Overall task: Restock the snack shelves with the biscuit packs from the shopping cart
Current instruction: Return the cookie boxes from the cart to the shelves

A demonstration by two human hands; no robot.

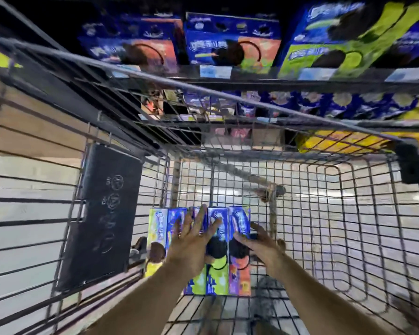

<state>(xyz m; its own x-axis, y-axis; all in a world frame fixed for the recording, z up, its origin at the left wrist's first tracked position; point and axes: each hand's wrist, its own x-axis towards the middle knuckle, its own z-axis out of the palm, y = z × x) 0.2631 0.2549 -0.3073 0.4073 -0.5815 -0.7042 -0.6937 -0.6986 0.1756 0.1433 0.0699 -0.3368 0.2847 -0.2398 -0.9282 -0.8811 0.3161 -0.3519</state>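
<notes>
Reaching into the shopping cart (324,213), you have both hands on the stock, so the current pick is under way but no pack has been lifted out yet.

1. Status. A row of biscuit packs (217,281), about five, stands side by side on the cart floor against the left side of the basket. All of these remain to be shelved. The snack shelves (252,78) beyond the cart already carry similar boxes (232,42) on the upper level and smaller packs on the level below. Blur prevents judging which slots are open.

2. Hands. Your left hand (194,234) lies flat with fingers spread across the middle packs. Your right hand (259,243) curls around the outer edge of the rightmost pack (240,279), gripping it.

3. Surroundings. A black panel (102,213) hangs on the cart's left wall, near the row. Yellow bags (348,141) sit on a lower shelf to the right.

4. Obstructions. The cart's front rim (203,93) runs between you and the shelves, so expect to raise each pack over it. The packs stand tightly together; neighbours will probably shift when one is drawn out.
</notes>
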